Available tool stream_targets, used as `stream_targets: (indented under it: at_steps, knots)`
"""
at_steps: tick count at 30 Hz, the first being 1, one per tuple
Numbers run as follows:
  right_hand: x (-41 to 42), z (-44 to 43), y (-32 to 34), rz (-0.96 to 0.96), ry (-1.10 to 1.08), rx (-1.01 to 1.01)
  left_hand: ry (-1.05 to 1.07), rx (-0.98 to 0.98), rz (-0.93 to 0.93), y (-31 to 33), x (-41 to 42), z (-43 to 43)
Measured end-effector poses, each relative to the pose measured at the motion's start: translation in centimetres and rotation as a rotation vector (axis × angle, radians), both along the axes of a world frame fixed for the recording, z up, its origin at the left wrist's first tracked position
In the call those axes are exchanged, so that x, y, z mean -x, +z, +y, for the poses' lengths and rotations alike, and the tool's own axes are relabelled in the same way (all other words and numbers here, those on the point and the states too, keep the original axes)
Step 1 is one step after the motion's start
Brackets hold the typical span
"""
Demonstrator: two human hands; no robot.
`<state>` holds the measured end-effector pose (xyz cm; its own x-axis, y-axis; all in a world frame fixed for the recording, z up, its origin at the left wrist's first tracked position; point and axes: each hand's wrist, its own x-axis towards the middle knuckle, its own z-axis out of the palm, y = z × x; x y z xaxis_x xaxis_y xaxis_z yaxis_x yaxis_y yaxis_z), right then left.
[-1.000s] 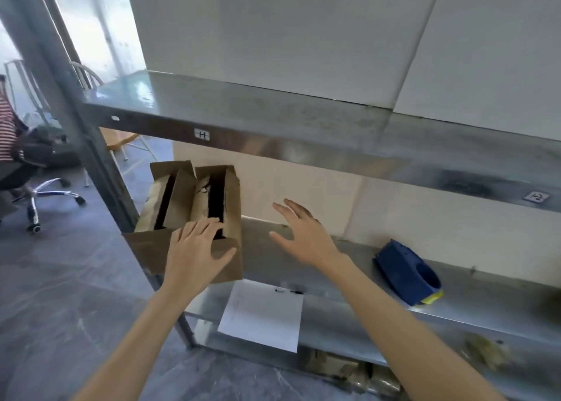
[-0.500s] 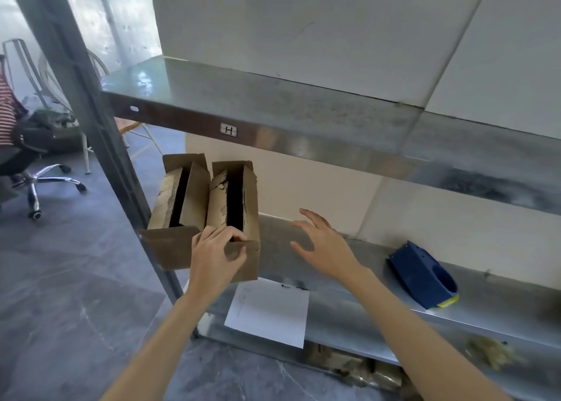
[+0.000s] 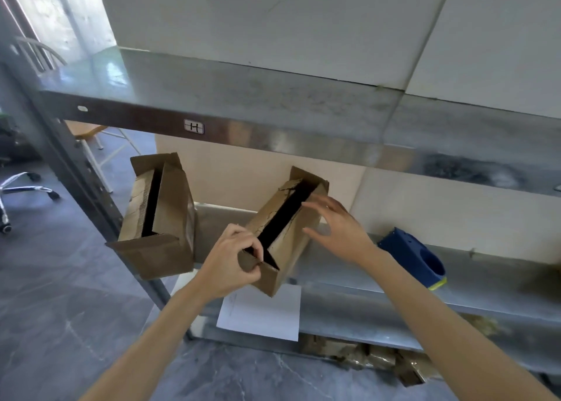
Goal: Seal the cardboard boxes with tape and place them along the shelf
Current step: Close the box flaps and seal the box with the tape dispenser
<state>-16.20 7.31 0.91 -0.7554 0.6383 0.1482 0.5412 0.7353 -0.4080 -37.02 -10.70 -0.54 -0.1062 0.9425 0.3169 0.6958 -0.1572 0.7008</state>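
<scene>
Two narrow brown cardboard boxes with unsealed top flaps are on the middle metal shelf (image 3: 349,282). The left box (image 3: 164,218) stands at the shelf's left end, overhanging the front edge. The right box (image 3: 283,230) is turned at an angle, its near corner over the shelf edge. My left hand (image 3: 230,261) grips its near end flap with curled fingers. My right hand (image 3: 340,233) is spread open beside the box's right side, fingers near its top; I cannot tell if it touches. A blue tape dispenser (image 3: 416,258) lies on the shelf to the right.
A white paper sheet (image 3: 261,312) hangs over the shelf's front edge under the angled box. An upper metal shelf (image 3: 243,103) juts out overhead. A steel upright (image 3: 76,169) stands at left. Brown packages (image 3: 364,355) sit on the lowest shelf. Chairs stand on the floor at left.
My left hand has pulled the right box away from the left one, to the right, and turned it at an angle. My right hand has come up beside that box.
</scene>
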Motion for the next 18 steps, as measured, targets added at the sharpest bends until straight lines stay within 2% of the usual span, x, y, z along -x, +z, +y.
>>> stream_targets:
  at_steps: [5,14,18]
  knots:
    - [-0.6,0.8,0.1,-0.029,0.012,-0.040,-0.068,0.032,0.005,1.1,0.1,1.7]
    - [1.8,2.1,-0.2,-0.138,0.078,0.007,-0.029,-0.009,0.078,0.2,0.5,0.7]
    - [1.8,2.4,-0.3,-0.169,0.036,0.031,0.019,-0.064,0.087,-0.6,0.2,0.5]
